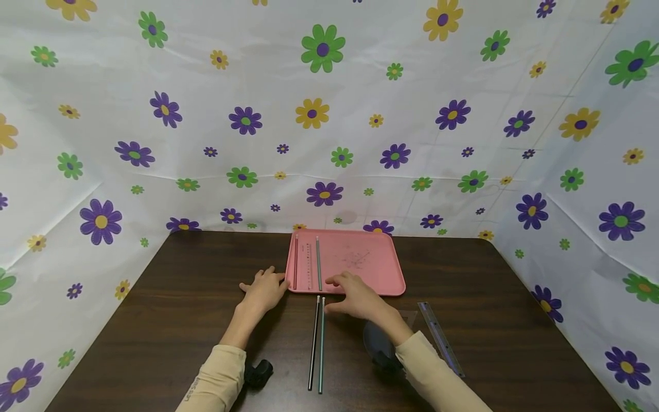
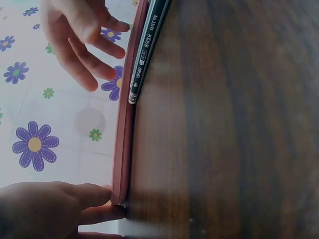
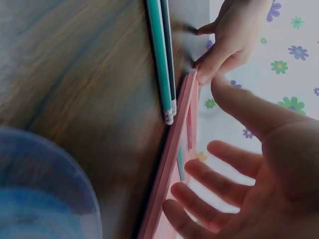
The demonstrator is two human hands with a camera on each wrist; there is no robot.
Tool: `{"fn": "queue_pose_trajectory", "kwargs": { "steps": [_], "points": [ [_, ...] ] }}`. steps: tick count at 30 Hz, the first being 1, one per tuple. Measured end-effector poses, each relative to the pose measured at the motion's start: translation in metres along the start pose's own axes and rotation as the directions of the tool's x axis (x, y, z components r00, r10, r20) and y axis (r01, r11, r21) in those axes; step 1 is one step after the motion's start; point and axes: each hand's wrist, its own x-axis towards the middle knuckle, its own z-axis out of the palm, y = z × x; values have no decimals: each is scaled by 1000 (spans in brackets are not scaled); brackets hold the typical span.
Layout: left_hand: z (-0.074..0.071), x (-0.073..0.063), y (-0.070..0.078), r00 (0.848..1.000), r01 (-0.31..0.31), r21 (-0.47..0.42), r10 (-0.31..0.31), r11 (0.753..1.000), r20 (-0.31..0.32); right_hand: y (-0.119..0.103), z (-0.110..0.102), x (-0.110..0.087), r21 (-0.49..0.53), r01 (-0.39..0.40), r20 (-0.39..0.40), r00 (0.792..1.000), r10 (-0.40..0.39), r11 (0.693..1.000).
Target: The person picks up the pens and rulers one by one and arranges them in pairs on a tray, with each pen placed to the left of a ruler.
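My left hand (image 1: 264, 293) rests by the front left corner of a pink tray (image 1: 370, 286), its fingers spread and a fingertip touching the corner. My right hand (image 1: 357, 297) hovers over the tray's front edge, fingers apart and holding nothing. Inside the tray lie a red pencil (image 1: 296, 263), a clear ruler (image 1: 309, 266) and a green pencil (image 1: 318, 263), side by side at the left. In front of the tray, a black pencil (image 1: 313, 349) and a teal pencil (image 1: 322, 349) lie together on the table, their eraser ends close to the rim.
Under my right forearm sits a round, bluish see-through object (image 3: 45, 189), partly hidden. A bluish ruler (image 1: 441, 339) lies slanted on the dark wooden table (image 1: 206, 274) at the right. Flower-patterned sheeting (image 1: 350, 86) hangs behind the table and at both sides.
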Motion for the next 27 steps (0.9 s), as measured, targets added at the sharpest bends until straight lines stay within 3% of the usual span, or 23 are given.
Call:
{"fn": "queue_pose_trajectory", "kwargs": {
  "steps": [7, 27],
  "points": [
    [1, 1, 0, 1000, -1, 2, 1, 1000, -8, 8, -4, -12, -4, 119, 135, 984, -117, 993],
    [1, -1, 1, 1000, -5, -5, 5, 1000, -8, 15, -20, -44, -34, 115, 266, 959, -101, 993]
  ]
}}
